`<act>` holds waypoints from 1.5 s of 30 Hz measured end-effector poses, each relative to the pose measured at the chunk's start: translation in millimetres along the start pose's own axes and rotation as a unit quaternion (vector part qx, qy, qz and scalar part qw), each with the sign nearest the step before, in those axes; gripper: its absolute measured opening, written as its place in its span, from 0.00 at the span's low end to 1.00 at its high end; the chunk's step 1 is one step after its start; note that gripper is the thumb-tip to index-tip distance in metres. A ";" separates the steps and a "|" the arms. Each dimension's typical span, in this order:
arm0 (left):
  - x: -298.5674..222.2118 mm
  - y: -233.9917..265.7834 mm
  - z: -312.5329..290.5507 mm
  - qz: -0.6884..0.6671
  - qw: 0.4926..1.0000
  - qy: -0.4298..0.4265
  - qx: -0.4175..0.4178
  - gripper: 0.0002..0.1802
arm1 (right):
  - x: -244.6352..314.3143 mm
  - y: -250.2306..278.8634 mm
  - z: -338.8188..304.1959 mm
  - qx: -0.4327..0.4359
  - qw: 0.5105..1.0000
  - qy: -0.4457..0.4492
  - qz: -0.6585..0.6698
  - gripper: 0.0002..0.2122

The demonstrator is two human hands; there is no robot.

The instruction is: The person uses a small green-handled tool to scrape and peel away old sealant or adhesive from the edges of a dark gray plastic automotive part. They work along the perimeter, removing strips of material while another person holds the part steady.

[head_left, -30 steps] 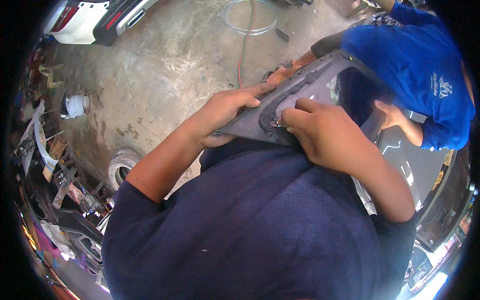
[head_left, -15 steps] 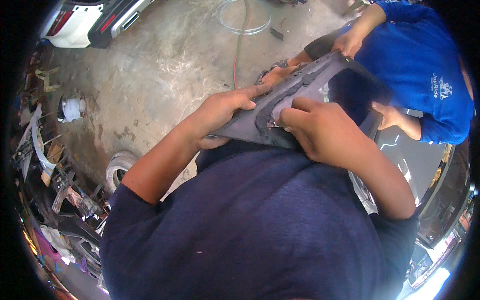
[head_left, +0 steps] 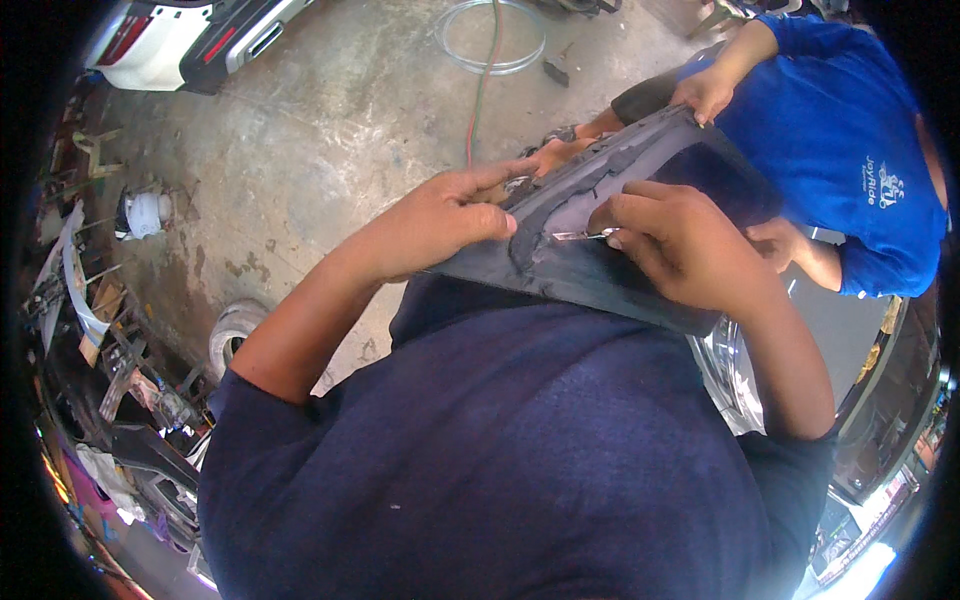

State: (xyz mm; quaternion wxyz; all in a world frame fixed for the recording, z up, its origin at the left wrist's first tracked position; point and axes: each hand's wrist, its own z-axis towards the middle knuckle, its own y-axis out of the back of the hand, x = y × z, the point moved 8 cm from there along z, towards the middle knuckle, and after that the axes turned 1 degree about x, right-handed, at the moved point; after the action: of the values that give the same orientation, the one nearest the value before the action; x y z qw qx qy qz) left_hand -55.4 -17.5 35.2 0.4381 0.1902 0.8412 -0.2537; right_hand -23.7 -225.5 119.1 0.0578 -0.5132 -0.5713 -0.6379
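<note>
A dark triangular glass panel (head_left: 575, 282), with a strip of black sealant (head_left: 525, 240) along its edge, is held tilted in front of my body. My left hand (head_left: 440, 220) grips its left corner, thumb on the face and index finger stretched along the far edge. Pinched in my right hand (head_left: 685, 245) is a small thin metal blade (head_left: 573, 236), its tip at the pale band beside the sealant. A co-worker's hand (head_left: 706, 92) holds the panel's far corner; their other hand (head_left: 782, 245) is by its right side.
The co-worker in a blue shirt (head_left: 810, 130) stands at the right, beside a dark glossy car surface (head_left: 850, 320). A hose (head_left: 484, 85) crosses the concrete floor. Left are a tyre (head_left: 228, 335), a white bumper (head_left: 165, 50) and piled scrap parts (head_left: 110, 340).
My right hand has drawn back slightly to the right, so the blade now shows. My left thumb has shifted on the panel. The co-worker's lower hand has moved a little.
</note>
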 end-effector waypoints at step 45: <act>-75.9 -33.2 -25.0 0.558 0.803 -0.186 -0.099 0.07 | 0.2 -10.2 -14.0 -0.136 0.973 -0.040 -0.181 0.09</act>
State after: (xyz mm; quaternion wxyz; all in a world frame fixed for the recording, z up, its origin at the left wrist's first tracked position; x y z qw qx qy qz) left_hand -48.1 -36.6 119.2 0.6684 0.5312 0.5130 0.0886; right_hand -38.7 -233.0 114.9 -0.1516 -0.4297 -0.5645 -0.6883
